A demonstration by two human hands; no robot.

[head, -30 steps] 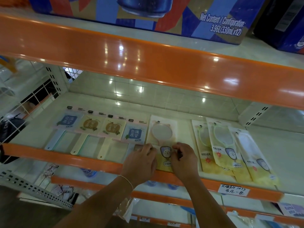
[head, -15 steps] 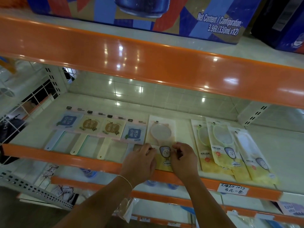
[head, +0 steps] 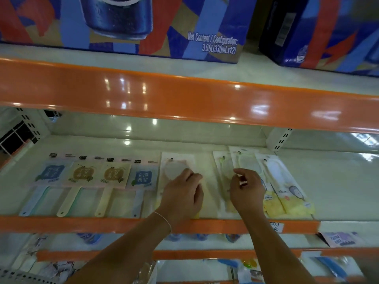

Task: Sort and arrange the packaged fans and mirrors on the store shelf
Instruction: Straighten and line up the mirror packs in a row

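Several packaged fans lie in a row on the left of the white shelf (head: pixel 338 187): a blue one (head: pixel 51 173), two tan ones (head: pixel 84 174) (head: pixel 114 174) and another blue one (head: pixel 143 178). A pale mirror pack (head: pixel 176 161) lies at the centre, and my left hand (head: pixel 182 193) rests flat on it. To the right, three yellow mirror packs overlap (head: pixel 222 167) (head: pixel 249 160) (head: pixel 287 185). My right hand (head: pixel 246 191) is over the leftmost of them with loosely curled fingers, and I see nothing held in it.
The orange lip of the upper shelf (head: pixel 184 99) hangs low over the work area, with blue drink cartons (head: pixel 143 27) on top. An orange front lip (head: pixel 82 222) edges this shelf and carries a price tag (head: pixel 275 226). Lower shelves hold mixed goods.
Both hands left the bottom edge of the centre mirror pack. The left moved up onto it, and the right moved right over the yellow packs. The view shifted closer and upward.
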